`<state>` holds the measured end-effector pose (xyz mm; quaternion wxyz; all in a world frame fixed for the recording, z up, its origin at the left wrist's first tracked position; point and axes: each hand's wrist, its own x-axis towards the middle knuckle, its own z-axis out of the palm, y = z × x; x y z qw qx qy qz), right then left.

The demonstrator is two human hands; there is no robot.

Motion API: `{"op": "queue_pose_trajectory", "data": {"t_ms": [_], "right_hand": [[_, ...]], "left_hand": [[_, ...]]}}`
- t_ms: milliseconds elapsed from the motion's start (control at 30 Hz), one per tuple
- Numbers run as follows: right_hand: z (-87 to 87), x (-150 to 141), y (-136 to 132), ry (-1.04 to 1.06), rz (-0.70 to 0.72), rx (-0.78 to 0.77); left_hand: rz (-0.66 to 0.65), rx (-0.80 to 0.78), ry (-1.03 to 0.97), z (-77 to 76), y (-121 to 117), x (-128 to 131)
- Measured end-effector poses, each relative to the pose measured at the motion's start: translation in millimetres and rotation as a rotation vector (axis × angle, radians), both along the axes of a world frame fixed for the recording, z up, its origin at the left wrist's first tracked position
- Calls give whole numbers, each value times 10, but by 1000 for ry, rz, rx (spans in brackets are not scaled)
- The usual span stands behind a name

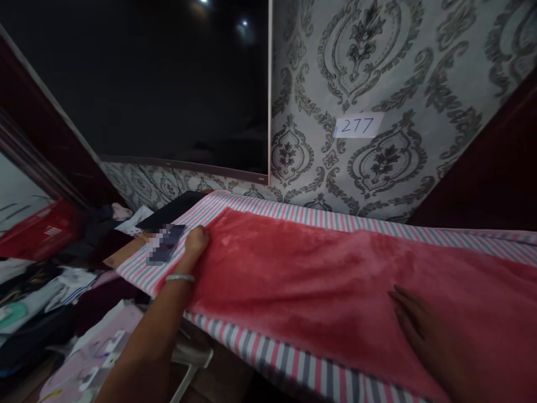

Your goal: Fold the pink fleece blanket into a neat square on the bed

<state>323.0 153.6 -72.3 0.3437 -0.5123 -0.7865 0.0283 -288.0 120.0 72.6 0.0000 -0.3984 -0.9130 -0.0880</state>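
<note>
One red plush cloth (293, 280) lies at 5 o'clock on the striped cover (293, 358). Left hand (197, 240), 8 o'clock: grip closed on the cloth's edge. Right hand (423, 330), 4 o'clock: grip empty, loosely spread over the cloth.

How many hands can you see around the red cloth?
2: the left hand at the left edge of the red cloth, the right hand over its right part.

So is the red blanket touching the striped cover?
Touching: the head view shows the red blanket lying on the striped cover, stripes bordering its long edges.
</note>
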Motion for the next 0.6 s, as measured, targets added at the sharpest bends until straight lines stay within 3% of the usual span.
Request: {"op": "queue_pose_trajectory", "data": {"t_ms": [200,433,600], "right_hand": [[-57,38,11,-20,5,11],[-81,67,27,-54,15,73],[-89,69,12,-48,21,80]], "left_hand": [[-27,-34,-37,36,-37,-165],[-57,43,-113,115,400,-171],[-42,149,-225,31,783,-168]]}}
